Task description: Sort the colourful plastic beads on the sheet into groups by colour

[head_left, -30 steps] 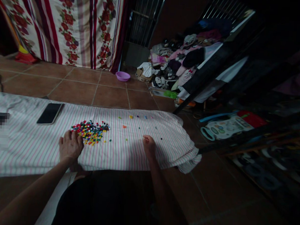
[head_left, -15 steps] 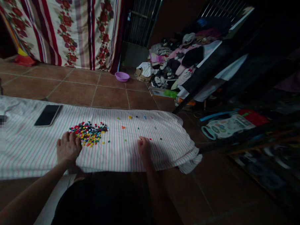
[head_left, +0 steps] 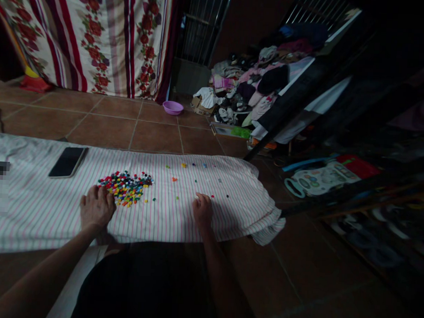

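My left hand [head_left: 97,206] lies palm down on the striped cloth, fingers spread and slightly bent, holding nothing visible. Its fingertips touch the left edge of a pile of small multicoloured pieces [head_left: 128,190], too small to identify exactly. Farther right, my right hand [head_left: 202,210] is low over the cloth, index finger stretched forward and the other fingers bent. A tiny pale spot shows at its fingertip; I cannot tell whether it is a piece. Around this hand lie orange pieces [head_left: 174,179], a yellow piece [head_left: 183,165], a red piece [head_left: 212,196] and a black piece [head_left: 227,196].
The striped cloth [head_left: 55,218] covers a long low surface. A phone [head_left: 67,162] lies left of the pile. Beyond are a tiled floor [head_left: 111,131], a purple basin [head_left: 173,108], a floral curtain [head_left: 111,42] and heaped clothes [head_left: 250,81]. A dark post [head_left: 269,138] stands right.
My right hand has shifted slightly left and its fingers have loosened from a tighter curl. My left hand and the pile look the same.
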A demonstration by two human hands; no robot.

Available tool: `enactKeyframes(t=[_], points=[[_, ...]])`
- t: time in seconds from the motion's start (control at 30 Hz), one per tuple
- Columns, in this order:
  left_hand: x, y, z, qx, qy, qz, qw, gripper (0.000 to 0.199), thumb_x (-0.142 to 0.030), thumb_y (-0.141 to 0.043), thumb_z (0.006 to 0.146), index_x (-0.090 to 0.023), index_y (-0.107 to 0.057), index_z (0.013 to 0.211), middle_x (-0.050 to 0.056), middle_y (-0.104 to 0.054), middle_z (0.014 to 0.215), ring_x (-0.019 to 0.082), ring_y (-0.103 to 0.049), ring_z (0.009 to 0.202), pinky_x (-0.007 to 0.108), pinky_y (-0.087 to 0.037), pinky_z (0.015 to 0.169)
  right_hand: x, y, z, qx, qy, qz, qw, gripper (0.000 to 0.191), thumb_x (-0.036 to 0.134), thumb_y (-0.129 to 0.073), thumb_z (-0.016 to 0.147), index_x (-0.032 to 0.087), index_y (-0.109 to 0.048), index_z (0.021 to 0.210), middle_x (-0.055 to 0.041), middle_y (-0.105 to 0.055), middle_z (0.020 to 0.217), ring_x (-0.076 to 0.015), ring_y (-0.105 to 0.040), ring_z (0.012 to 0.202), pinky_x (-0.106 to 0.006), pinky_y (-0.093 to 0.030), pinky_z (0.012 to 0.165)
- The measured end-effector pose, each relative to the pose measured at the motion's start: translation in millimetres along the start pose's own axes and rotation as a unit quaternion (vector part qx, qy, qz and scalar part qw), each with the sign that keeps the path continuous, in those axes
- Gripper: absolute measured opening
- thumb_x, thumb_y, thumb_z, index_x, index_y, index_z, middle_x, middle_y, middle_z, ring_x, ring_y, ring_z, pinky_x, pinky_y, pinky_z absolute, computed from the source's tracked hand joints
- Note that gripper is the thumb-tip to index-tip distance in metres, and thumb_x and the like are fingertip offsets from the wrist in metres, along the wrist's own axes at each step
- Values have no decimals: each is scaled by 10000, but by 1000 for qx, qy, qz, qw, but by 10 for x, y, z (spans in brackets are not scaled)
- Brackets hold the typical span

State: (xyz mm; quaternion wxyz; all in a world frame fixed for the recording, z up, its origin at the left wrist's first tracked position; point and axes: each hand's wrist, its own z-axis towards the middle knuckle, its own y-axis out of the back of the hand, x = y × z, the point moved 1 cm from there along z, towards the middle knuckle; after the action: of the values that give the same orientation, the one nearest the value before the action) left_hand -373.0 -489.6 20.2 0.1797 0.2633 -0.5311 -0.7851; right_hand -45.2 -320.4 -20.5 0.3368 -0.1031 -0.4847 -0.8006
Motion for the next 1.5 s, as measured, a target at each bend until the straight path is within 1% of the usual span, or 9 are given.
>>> enactKeyframes(t=[0.13, 0.4, 0.67, 0.77, 0.83, 1.0, 1.1, 1.33, 1.5], points=[[0, -3, 9, -7, 3, 22, 1000, 526, -361, -248, 892, -71, -478, 1266, 235, -524, 1300, 338, -478, 1224, 506, -352, 1004, 8, 2, -3, 7, 1, -2, 1000, 305, 221, -417, 876, 147, -670, 1029, -114, -648, 989, -216, -576, 947, -357, -471, 870], [-6, 18, 2, -4, 0, 11, 1000, 504, -365, -258, 896, -94, -483, 1258, 207, -544, 1261, 318, -454, 1233, 491, -336, 1015, 24, 7, -1, -2, 12, -12, 1000, 313, 270, -415, 889, 153, -655, 1051, -128, -631, 1011, -233, -566, 1000, -384, -470, 881], [-32, 41, 2, -12, 3, 33, 999, 523, -377, -202, 922, -70, -513, 1211, 227, -502, 1303, 320, -482, 1191, 473, -343, 1005, 19, 48, 4, -59, 45, 13, 997, 332, 332, -364, 951, 167, -634, 1053, -127, -622, 1024, -230, -563, 1008, -426, -474, 895], [-35, 38, 3, -16, 13, 22, 1000, 529, -376, -209, 923, -65, -500, 1237, 231, -490, 1323, 319, -481, 1199, 478, -337, 1017, 166, 46, -59, -44, 81, 28, 995, 318, 324, -369, 963, 186, -638, 1062, -113, -620, 1023, -220, -564, 1006, -404, -487, 876], [-38, 43, 5, -11, 19, 14, 1000, 526, -370, -220, 921, -64, -491, 1252, 233, -486, 1329, 318, -480, 1204, 484, -331, 1026, 338, 7, -130, -15, 104, 52, 993, 303, 312, -383, 963, 199, -645, 1064, -98, -624, 1005, -208, -573, 986, -382, -496, 868], [-41, 65, 5, -6, 16, 10, 1000, 506, -355, -249, 913, -72, -492, 1255, 229, -499, 1325, 316, -462, 1222, 491, -327, 1034, 854, -188, -294, 109, 111, 89, 984, 265, 252, -447, 931, 213, -663, 1079, -67, -635, 997, -168, -611, 877, -295, -511, 787], [-31, 45, 5, -8, 12, 17, 1000, 510, -352, -258, 910, -63, -497, 1256, 235, -489, 1336, 324, -452, 1234, 497, -322, 1040, 1095, -293, -309, 153, 98, 86, 980, 260, 210, -492, 902, 215, -665, 1097, -60, -641, 1003, -162, -614, 843, -280, -504, 776], [8, -56, 7, -30, 16, 10, 999, 511, -359, -268, 924, -67, -498, 1275, 234, -488, 1349, 323, -451, 1257, 497, -303, 1063, 1364, -463, -227, 177, 96, 17, 979, 245, 175, -538, 876, 240, -669, 1073, -56, -652, 973, -195, -609, 921, -290, -480, 786], [11, -66, -1, -26, 16, 8, 1000, 524, -353, -269, 930, -51, -482, 1300, 243, -480, 1368, 337, -437, 1290, 512, -296, 1078, 1475, -591, -173, 190, 105, 16, 976, 249, 125, -512, 875, 221, -680, 1031, -62, -658, 950, -201, -603, 941, -301, -469, 837]])
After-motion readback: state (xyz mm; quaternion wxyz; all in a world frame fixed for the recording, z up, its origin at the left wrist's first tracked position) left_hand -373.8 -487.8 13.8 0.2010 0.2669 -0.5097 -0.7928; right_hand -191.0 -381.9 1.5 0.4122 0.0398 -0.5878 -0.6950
